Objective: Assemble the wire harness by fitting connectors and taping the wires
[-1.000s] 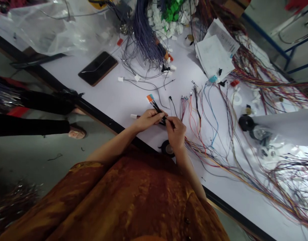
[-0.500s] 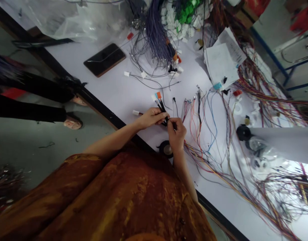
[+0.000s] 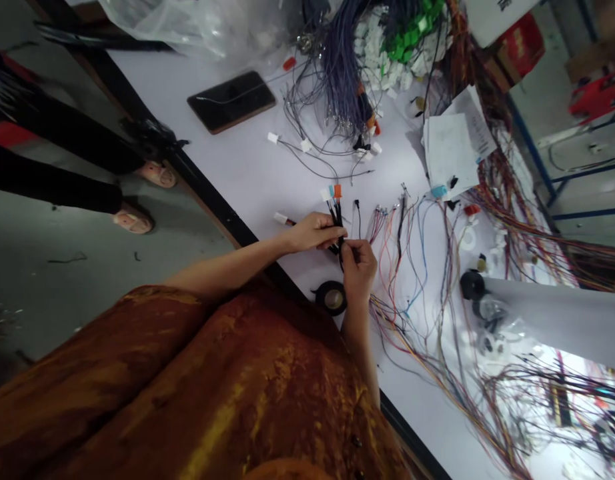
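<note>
My left hand (image 3: pixel 315 232) is closed on a wire harness (image 3: pixel 337 212) wrapped in black, just above the white table. White, blue and orange connectors (image 3: pixel 337 191) stick out at its far end. Right beside it, my right hand (image 3: pixel 358 267) pinches at the same black bundle with thumb and forefinger; what exactly lies between those fingertips is too small to make out. A roll of black tape (image 3: pixel 331 297) lies on the table below my hands. Left of the bundle is a white connector (image 3: pixel 281 218) on dark wires.
A phone (image 3: pixel 231 102) lies toward the back left. Purple wires (image 3: pixel 345 73) and white and green connectors (image 3: pixel 405 47) are heaped at the back. Papers (image 3: pixel 450 147) and long bundled wires (image 3: pixel 427 350) spread along the right. Another person's legs (image 3: pixel 52 163) stand at left.
The view has shifted, so the table's things appear further right. Both hands stay together at the black bundle, with the right hand slightly lower against it.
</note>
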A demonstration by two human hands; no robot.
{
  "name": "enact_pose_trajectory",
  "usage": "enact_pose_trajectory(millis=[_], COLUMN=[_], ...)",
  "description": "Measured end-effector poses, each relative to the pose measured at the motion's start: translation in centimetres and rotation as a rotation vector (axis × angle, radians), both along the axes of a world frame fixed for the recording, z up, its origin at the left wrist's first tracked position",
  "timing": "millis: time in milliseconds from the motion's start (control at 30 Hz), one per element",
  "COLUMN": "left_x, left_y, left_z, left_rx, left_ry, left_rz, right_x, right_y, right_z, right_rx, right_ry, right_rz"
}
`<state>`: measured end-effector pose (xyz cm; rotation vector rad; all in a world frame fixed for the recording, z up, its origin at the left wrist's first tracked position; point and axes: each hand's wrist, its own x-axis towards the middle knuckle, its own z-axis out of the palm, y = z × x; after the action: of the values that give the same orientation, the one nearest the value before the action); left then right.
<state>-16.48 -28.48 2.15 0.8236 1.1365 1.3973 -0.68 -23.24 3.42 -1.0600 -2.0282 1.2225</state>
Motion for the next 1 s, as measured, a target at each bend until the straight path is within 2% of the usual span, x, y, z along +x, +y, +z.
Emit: enact_pose_trajectory(millis=[333,433,600,700,867,1000], left_x=[-0.2,-0.2,-0.1,0.0,-0.5,-0.6], left_y=[-0.2,-0.3,-0.5,-0.7,-1.3,-1.7], left_z=[0.2,0.1,-0.2,-0.3,-0.4,-1.0], left_rx=[-0.036,-0.008,0.015,-0.002,-0.013,-0.029], left_ry=[-0.011,-0.001,-0.013,-0.044,-0.151,-0.136], left_rz=[-0.004,-0.018,-0.005,0.013,-0.063,-0.03], right_x=[0.0,0.0,-0.1,0.0,0.3,-0.1], right_y=[-0.1,-0.4,-0.8,-0.7,-0.2,-0.2], right_z=[0.0,0.0,-0.3,-0.4,-0.1,-0.1], right_rx=[0.008,0.097,0.308,0.37,0.263,0.171], right_ry=[-0.06,-0.074,-0.23,-0.291,-0.222,-0.178], right_rz=[-0.011,0.0,0.139,0.166,0.221,0.28])
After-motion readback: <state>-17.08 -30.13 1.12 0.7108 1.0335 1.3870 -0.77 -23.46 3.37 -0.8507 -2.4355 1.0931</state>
